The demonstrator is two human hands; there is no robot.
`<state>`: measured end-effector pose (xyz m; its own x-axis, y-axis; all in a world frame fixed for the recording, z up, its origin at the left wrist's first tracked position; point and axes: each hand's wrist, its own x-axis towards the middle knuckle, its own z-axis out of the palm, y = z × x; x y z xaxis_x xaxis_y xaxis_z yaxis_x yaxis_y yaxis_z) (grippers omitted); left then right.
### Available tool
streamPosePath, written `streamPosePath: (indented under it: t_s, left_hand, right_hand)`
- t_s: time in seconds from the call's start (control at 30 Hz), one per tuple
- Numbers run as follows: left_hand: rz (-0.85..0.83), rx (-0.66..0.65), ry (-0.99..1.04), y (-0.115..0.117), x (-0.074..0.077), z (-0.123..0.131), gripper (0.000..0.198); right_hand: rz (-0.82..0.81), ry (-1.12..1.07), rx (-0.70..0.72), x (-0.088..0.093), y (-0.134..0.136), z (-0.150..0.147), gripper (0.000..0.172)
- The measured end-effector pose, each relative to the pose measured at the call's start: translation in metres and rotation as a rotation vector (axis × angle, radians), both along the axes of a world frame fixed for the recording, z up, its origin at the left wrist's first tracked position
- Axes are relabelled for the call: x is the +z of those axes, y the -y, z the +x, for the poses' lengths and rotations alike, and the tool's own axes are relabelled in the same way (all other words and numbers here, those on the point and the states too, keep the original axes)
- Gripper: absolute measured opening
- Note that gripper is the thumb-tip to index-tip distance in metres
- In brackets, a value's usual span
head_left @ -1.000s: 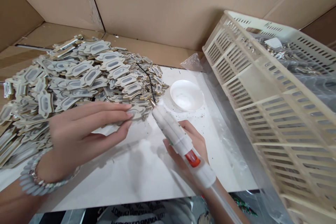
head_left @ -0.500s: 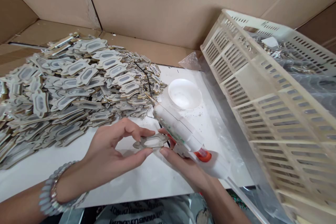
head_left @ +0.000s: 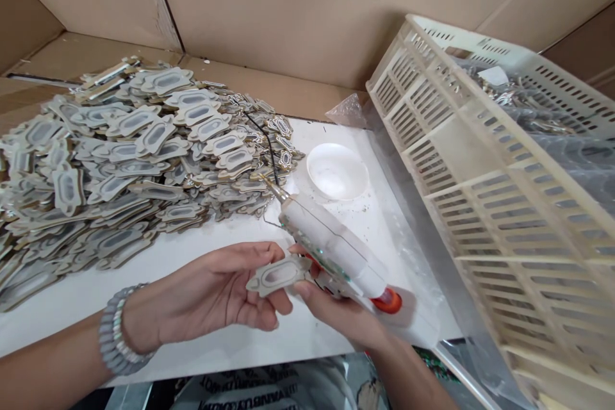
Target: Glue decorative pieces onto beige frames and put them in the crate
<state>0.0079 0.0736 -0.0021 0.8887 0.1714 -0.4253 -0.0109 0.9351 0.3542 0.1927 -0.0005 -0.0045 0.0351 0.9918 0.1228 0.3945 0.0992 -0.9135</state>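
Observation:
A small grey frame-shaped piece [head_left: 280, 274] with an oval centre is held tilted between my two hands. My left hand [head_left: 230, 288], palm turned up, has its fingers curled behind and around the piece's left part. My right hand [head_left: 341, 314] grips a white hot glue gun [head_left: 331, 237] with red parts, and its thumb presses the piece's right end. The gun's metal nozzle [head_left: 273, 187] points up and left, towards a large heap of similar frame pieces [head_left: 158, 141]. Most right-hand fingers are hidden behind the gun.
A white bowl [head_left: 337, 172] stands on the white work surface [head_left: 202, 339] beyond the gun. At right, a cream plastic crate [head_left: 461, 173] holds bagged metal-looking parts. Cardboard walls [head_left: 278, 13] enclose the back. A clear plastic scrap [head_left: 348, 110] lies near the crate.
My left hand has rolled palm-up, its fingers now behind the frame piece. The piece has tilted with its face turned more towards me. The glue gun has shifted slightly down and right.

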Motion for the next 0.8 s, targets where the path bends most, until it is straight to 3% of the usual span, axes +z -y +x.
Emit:
streamPosePath:
  t_s: [0.13,0.33,0.63,0.8]
  left_hand:
    - [-0.049,-0.001,0.006,0.000,0.001,-0.002,0.022]
    - [0.106,0.160,0.009,-0.010,0.011,-0.009,0.031]
    - [0.738,0.583,-0.161,-0.035,0.026,-0.019,0.034]
    - [0.993,0.725,-0.209,-0.036,0.026,-0.022,0.029]
  right_hand:
    - [-0.022,-0.102,0.015,0.006,-0.001,0.001,0.015]
    - [-0.131,-0.270,-0.039,0.012,0.001,0.009,0.016]
    - [-0.077,-0.141,0.000,0.015,0.000,0.009,0.014]
    - [-0.031,-0.065,0.031,0.008,0.003,0.006,0.017]
